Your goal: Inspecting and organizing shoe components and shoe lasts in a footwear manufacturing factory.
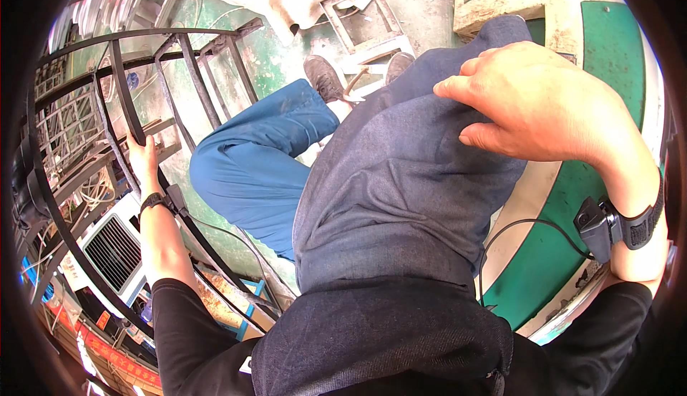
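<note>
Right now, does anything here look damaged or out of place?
Nothing is spilled or broken. The dark metal railing gripped by the left hand shows rust lower down; the right hand rests on the grey trouser knee.

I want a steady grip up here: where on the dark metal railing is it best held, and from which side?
Probably on one of the thin upright bars, about where the left hand already wraps one. The bar looks narrow enough for fingers to close around. Come from the inner side, where the knees are; the far side is open drop.
</note>
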### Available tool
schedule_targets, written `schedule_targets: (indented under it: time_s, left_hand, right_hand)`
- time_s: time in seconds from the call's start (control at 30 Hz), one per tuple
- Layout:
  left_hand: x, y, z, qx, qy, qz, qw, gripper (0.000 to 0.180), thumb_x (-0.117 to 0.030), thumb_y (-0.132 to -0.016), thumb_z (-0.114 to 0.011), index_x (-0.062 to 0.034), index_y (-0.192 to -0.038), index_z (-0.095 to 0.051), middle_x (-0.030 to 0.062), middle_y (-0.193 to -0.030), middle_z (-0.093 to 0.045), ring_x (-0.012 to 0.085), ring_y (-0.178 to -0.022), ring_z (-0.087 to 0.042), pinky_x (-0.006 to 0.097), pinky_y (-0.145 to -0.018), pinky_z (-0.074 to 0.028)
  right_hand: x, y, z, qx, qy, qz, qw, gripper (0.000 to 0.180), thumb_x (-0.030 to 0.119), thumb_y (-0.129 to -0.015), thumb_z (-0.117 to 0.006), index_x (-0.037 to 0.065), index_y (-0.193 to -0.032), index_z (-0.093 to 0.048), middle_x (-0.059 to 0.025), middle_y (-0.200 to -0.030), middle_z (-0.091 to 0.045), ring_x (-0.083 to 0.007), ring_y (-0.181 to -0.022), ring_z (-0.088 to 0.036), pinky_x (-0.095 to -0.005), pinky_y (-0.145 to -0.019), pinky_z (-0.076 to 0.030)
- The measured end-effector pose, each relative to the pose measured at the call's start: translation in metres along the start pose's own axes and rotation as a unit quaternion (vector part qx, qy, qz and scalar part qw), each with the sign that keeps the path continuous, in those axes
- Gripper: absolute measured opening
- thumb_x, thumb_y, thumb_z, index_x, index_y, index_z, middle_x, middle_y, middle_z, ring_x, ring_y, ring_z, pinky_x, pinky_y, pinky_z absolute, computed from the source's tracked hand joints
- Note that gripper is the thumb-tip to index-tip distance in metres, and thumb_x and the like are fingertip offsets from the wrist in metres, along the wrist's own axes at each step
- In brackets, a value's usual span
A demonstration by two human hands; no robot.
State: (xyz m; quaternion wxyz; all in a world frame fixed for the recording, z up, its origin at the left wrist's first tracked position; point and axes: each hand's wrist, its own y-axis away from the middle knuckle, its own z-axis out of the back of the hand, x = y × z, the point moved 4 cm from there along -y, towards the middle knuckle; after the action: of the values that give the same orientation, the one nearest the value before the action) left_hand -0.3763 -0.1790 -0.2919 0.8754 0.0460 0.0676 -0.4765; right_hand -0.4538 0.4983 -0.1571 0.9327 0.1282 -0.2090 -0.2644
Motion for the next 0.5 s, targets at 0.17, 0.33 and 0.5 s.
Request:
schedule_targets:
  time_s: [0.17, 0.33, 0.5]
  left_hand:
    - [0.0, -0.002, -0.01, 0.01, -0.007, 0.002, 1.0, 0.077, -0.032, -0.085, -0.062, 0.0047, -0.147, -0.034, 0.029, -0.138, -0.052, 0.0371, -0.124, -0.056, 0.039, -0.105, -0.042]
    - [0.005, -0.004, 0.0, -0.008, -0.019, -0.013, 1.0, 0.077, -0.031, -0.085, -0.062, 0.0044, -0.147, -0.034, 0.0286, -0.138, -0.052, 0.0366, -0.124, -0.056, 0.038, -0.105, -0.042]
    - [0.0, -0.003, -0.005, 0.017, 0.007, 0.018, 1.0, 0.076, -0.029, -0.085, -0.063, 0.0043, -0.147, -0.034, 0.0281, -0.138, -0.052, 0.0363, -0.125, -0.055, 0.038, -0.105, -0.042]
  right_hand:
    - [-0.002, -0.001, -0.002, 0.008, -0.001, -0.004, 1.0, 0.029, 0.025, -0.083, -0.068, 0.002, -0.1, -0.07, -0.0186, -0.079, -0.069, -0.0339, -0.081, -0.07, -0.043, -0.074, -0.056]
    - [-0.001, -0.001, 0.0, 0.001, -0.004, -0.002, 1.0, 0.029, 0.024, -0.082, -0.068, 0.002, -0.1, -0.07, -0.0191, -0.079, -0.069, -0.0346, -0.081, -0.07, -0.0434, -0.074, -0.056]
    - [-0.001, -0.001, 0.001, 0.003, -0.006, -0.008, 1.0, 0.029, 0.024, -0.082, -0.068, 0.002, -0.101, -0.07, -0.0193, -0.079, -0.069, -0.0349, -0.081, -0.07, -0.0436, -0.075, -0.056]
